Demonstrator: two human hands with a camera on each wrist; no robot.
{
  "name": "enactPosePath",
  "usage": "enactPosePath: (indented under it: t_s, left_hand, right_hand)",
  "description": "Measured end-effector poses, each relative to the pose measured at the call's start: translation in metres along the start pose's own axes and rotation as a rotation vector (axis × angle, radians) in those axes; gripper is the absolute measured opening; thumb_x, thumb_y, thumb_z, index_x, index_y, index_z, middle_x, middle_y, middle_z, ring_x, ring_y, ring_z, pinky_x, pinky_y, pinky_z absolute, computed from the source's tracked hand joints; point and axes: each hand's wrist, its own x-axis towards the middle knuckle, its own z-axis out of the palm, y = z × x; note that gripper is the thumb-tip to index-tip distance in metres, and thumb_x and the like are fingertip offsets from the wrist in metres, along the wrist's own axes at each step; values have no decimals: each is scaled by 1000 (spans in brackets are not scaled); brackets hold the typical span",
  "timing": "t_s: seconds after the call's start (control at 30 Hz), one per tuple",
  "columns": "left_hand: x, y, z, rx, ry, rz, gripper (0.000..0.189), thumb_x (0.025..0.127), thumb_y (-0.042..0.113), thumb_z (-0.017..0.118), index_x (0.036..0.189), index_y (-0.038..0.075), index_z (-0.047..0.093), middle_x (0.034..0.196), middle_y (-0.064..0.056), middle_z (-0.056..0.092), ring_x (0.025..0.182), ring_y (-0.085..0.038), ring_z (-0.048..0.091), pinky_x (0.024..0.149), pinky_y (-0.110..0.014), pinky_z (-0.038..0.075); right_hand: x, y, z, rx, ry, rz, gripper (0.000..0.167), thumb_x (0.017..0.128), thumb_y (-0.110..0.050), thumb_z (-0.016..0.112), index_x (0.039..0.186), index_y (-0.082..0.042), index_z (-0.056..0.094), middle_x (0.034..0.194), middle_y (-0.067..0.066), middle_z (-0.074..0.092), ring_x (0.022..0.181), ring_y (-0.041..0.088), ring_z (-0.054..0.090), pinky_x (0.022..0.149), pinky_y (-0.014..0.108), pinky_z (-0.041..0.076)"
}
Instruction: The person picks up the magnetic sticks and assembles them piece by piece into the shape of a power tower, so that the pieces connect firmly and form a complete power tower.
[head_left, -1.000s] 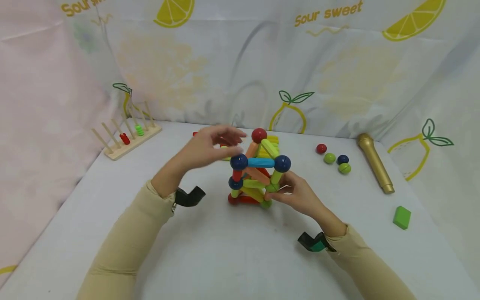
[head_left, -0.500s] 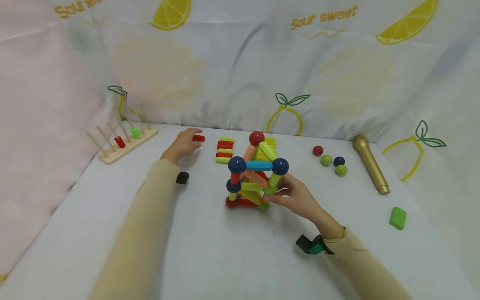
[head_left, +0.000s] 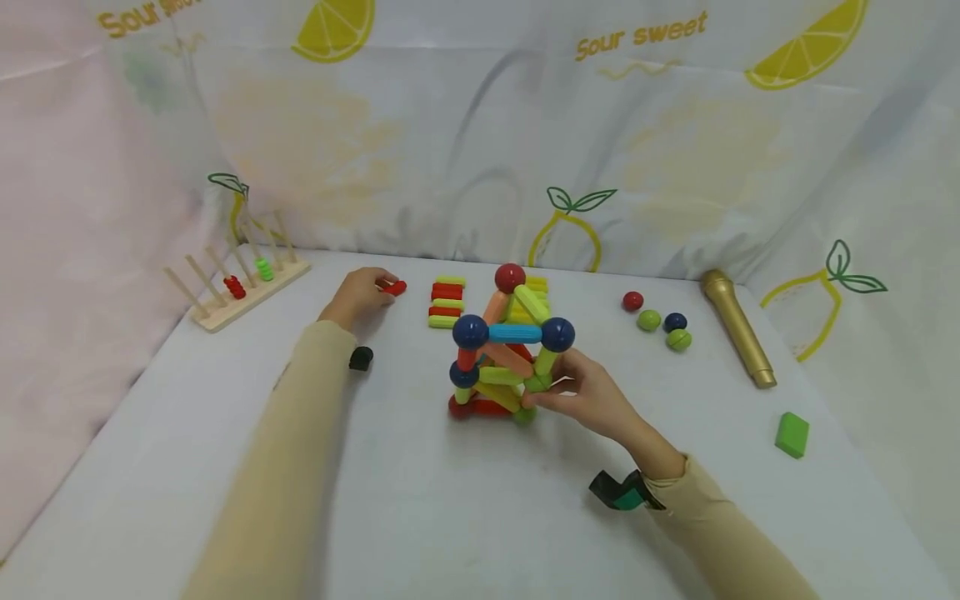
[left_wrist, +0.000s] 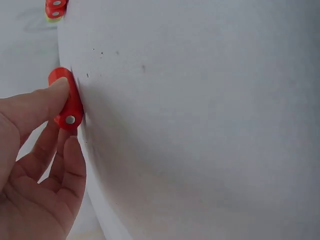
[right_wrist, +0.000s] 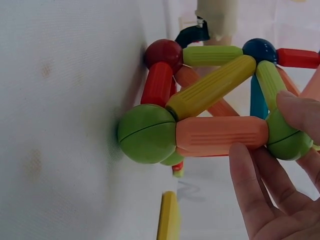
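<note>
Now, left side first. The left hand [head_left: 365, 292] was reaching beside the red ridged rod [head_left: 395, 288] half a second ago; its grip has since narrowed onto it, thumb across one face, and the rod has swung aslant. Likely meaning: the pick-up step of the building work is under way. Rod sits at the hand's three o'clock, its silvery end showing; cannot tell whether it is off the tabletop [head_left: 450, 517]. Next, also at that hand's three o'clock, apart: row of red and yellow-green rods [head_left: 447, 302]. Then the ball-and-rod construction [head_left: 501, 375], rod in hand at its ten o'clock, well apart. Right hand [head_left: 588, 392], at its four o'clock, unchanged: grip holding a green ball [right_wrist: 289, 137], a finger against the salmon rod [right_wrist: 222, 134], apparently steadying.
</note>
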Motion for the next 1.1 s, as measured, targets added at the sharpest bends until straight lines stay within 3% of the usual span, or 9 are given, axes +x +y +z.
enactPosePath:
  t_s: [0.13, 0.23, 0.37, 0.5, 0.63, 0.77, 0.9, 1.1]
  left_hand:
    - [-4, 3, -2, -84, -78, -43, 40, 91, 11, 58, 129, 2, 51, 125, -20, 50, 110, -31, 47, 94, -42, 39]
    - [-13, 18, -6, -222, -123, -47, 44, 93, 17, 54, 135, 4, 46, 129, -18, 47, 109, -30, 47, 94, -42, 40]
    - [-40, 55, -15, -514, -170, 2, 47, 97, 18, 48, 139, 1, 39, 132, -20, 44, 114, -32, 46, 100, -40, 37]
    - [-73, 95, -22, -711, -246, 80, 47, 95, 14, 46, 137, -6, 38, 130, -22, 45, 112, -31, 49, 98, -37, 39]
    - [-97, 125, -21, -742, -307, 164, 45, 91, 12, 50, 133, -6, 43, 123, -19, 51, 103, -28, 53, 94, -37, 43]
    - [-105, 144, -15, -675, -345, 219, 40, 92, 16, 55, 127, -3, 51, 117, -15, 57, 104, -27, 55, 93, -37, 44]
    - [-108, 151, -13, -637, -337, 201, 35, 92, 17, 56, 122, -1, 57, 113, -14, 60, 105, -26, 55, 92, -38, 44]
    - [-111, 153, -9, -661, -311, 142, 35, 92, 18, 57, 121, -1, 57, 115, -13, 57, 100, -24, 55, 91, -37, 45]
  right_hand:
    - [0, 0, -2, -9, 4, -12, 36, 78, -8, 75, 105, -1, 53, 91, 6, 57, 90, 24, 58, 80, 30, 52]
    - [0, 1, -2, -6, 8, -1, 36, 77, -8, 76, 105, -1, 54, 90, 6, 57, 90, 23, 58, 79, 29, 51]
    - [0, 2, -2, -1, 4, 11, 37, 78, -10, 76, 106, -2, 53, 91, 6, 57, 91, 23, 58, 80, 28, 51]
    - [-1, 3, -2, -4, 3, 1, 37, 78, -10, 75, 107, -2, 53, 91, 6, 57, 92, 23, 58, 80, 28, 51]
    - [-1, 3, -3, -3, 2, -5, 37, 79, -10, 75, 108, -3, 53, 92, 6, 58, 92, 23, 58, 80, 28, 51]
    - [0, 2, -3, 3, 0, -15, 37, 78, -8, 75, 107, -2, 53, 92, 7, 57, 91, 23, 58, 80, 28, 51]
    - [1, 2, -2, 8, -6, -36, 37, 78, -8, 75, 107, -1, 52, 93, 7, 58, 91, 23, 58, 80, 27, 51]
    - [1, 0, -1, 0, -6, -39, 37, 78, -8, 75, 106, -1, 53, 91, 6, 57, 90, 23, 59, 80, 28, 51]
